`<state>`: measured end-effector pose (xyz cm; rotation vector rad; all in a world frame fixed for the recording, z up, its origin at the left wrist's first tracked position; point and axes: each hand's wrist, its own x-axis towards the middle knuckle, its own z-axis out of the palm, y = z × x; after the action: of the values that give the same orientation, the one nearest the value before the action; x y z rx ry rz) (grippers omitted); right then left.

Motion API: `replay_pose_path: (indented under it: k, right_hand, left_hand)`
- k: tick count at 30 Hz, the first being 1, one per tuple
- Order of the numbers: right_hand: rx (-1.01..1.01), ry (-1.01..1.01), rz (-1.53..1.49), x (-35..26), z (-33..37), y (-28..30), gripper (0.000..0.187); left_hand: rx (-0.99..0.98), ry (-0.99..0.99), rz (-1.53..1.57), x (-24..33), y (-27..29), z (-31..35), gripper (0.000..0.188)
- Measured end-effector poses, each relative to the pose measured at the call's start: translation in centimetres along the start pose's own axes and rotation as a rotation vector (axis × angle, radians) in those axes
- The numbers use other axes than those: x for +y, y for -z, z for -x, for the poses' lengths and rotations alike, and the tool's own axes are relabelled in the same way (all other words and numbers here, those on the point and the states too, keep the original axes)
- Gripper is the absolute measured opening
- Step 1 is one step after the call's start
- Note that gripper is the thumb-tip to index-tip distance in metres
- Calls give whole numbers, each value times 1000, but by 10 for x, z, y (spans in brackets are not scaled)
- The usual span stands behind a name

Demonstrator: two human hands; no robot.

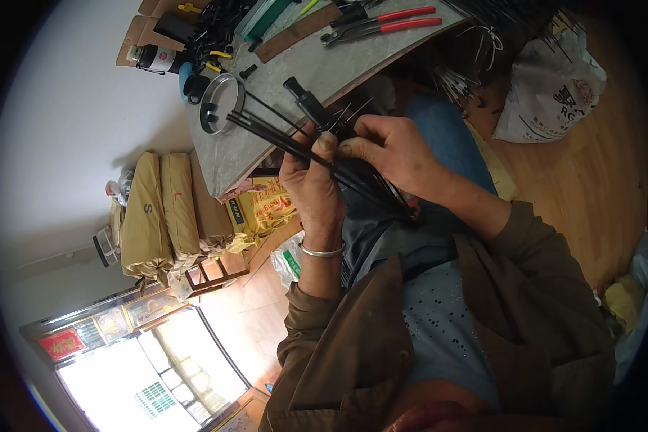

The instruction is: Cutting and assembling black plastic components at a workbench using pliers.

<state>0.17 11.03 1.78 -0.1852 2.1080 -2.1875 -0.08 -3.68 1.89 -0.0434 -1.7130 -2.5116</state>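
Note:
Over my lap I hold what looks like a folded umbrella frame [363, 185], a bundle of thin black ribs with a black tubular piece [306, 101] sticking up at its hub. My left hand [313, 183] is closed around the ribs, its thumb pressed on them near the hub. Thumb and bent fingers of my right hand [392, 147] pinch at the hub from the other side. Fine wires poke out beside those fingertips; the exact part pinched is hidden.
A grey table [288, 79] carries red-handled pliers [381, 27], a brown bar [299, 34], a round metal tin [222, 103] and black parts. On the wooden floor at right sits a white plastic bag [551, 90]. Brown wrapped bundles [147, 216] stand at left.

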Motion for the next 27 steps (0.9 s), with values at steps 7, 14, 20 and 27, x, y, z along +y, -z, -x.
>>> replay_pose_path:
  k: [7, 14, 20, 27]
  right_hand:
    - [106, 343, 237, 2, 1, 0, 16]
    - [148, 501, 498, -2, 5, -2, 14]
    - [-13, 281, 163, -3, 3, 3, 11]
    - [-13, 187, 124, -1, 2, 4, 13]
  left_hand:
    - [52, 19, -10, 4, -5, 0, 25]
    - [40, 4, -32, 8, -8, 2, 25]
    - [68, -36, -29, 4, -10, 7, 28]
    - [34, -53, -7, 2, -9, 7, 27]
